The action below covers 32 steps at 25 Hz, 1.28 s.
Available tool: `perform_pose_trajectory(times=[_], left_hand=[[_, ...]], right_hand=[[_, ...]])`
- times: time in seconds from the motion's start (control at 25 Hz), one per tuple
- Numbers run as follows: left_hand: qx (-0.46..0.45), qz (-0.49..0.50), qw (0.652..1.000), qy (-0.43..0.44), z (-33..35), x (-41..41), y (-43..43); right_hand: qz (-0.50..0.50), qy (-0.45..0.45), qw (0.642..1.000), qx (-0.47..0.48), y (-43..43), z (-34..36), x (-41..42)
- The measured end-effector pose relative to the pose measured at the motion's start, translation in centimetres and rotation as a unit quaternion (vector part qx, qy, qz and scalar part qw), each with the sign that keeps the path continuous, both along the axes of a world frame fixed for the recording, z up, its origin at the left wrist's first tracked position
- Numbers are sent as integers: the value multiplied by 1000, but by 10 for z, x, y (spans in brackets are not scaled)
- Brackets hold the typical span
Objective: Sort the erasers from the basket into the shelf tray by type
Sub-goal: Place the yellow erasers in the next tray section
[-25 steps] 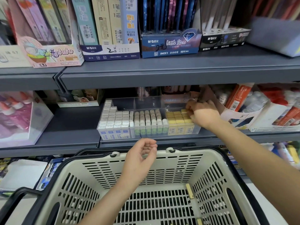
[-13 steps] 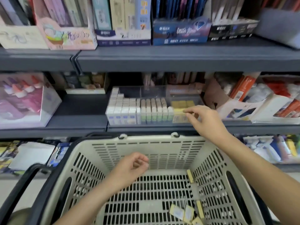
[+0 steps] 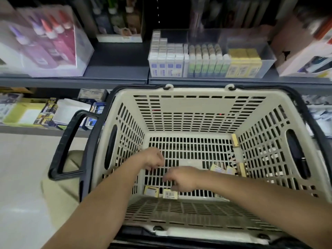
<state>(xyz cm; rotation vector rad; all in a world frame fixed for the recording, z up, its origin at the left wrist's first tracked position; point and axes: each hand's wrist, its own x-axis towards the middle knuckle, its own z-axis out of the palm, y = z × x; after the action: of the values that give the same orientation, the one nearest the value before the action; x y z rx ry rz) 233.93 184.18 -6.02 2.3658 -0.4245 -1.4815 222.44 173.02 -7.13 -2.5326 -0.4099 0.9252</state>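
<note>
Below the shelf (image 3: pixel 116 69): beige basket (image 3: pixel 197 105) | clear shelf tray (image 3: pixel 267 57) above, white, green, yellow rows | left hand (image 3: pixel 154 159) inside basket, fingers loosely curled, empty | right hand (image 3: pixel 181 178) over yellow erasers (image 3: pixel 169 193) on basket floor, grasp unclear | more by right wall

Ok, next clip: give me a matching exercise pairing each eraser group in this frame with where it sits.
Things:
1. blue-label erasers
2. green-label erasers
3. stacked yellow erasers
4. loose yellow erasers

Places:
A. floor of the basket
B. right section of the shelf tray
C. left section of the tray
D. middle section of the tray

Pairs: 1-C, 2-D, 3-B, 4-A
</note>
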Motion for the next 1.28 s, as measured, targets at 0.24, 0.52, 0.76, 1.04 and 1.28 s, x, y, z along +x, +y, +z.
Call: perform_pose_trajectory(times=[0.24,0.52,0.76,1.04,1.28], left_hand=[[188,-235,947,111,-21,-8,11],[206,-281,935,69,-28,-21,10],[51,-61,983,164,-14,-9,4],[-196,204,866,412,2,-21,-28],[-244,241,839,422,3,-18,-31]], right_hand=[[31,28,999,-34,-1,-27,-18],[-134,139,980,38,-38,-26,-28],[-328,151,911,199,-63,7,-4],[-452,134,818,329,-80,37,6],[-486,96,801,335,-91,41,6]])
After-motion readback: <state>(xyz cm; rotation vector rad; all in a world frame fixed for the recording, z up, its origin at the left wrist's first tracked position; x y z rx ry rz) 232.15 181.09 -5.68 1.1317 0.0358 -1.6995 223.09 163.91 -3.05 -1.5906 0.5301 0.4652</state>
